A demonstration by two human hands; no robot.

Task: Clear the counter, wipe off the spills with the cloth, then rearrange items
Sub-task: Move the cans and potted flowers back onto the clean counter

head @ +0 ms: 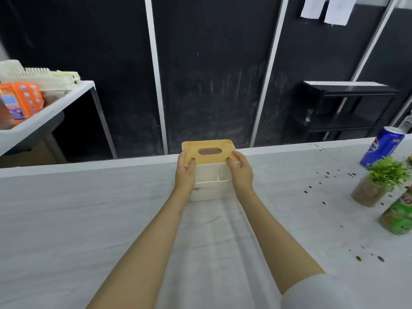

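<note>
A white tissue box [211, 188] with a wooden slotted lid [208, 151] stands near the far edge of the pale marble counter [89, 219]. My left hand [185, 172] grips its left side, thumb on the lid. My right hand [242, 170] grips its right side the same way. Dark spill spots [321, 184] dot the counter to the right. No cloth is in view.
At the right edge stand a blue can [381, 147], a small potted green plant [376, 184] and a green can [399, 215]. A side table [44, 114] at the left holds an orange packet [21, 100] and a cream rack [42, 75]. A black shelf [343, 108] stands behind.
</note>
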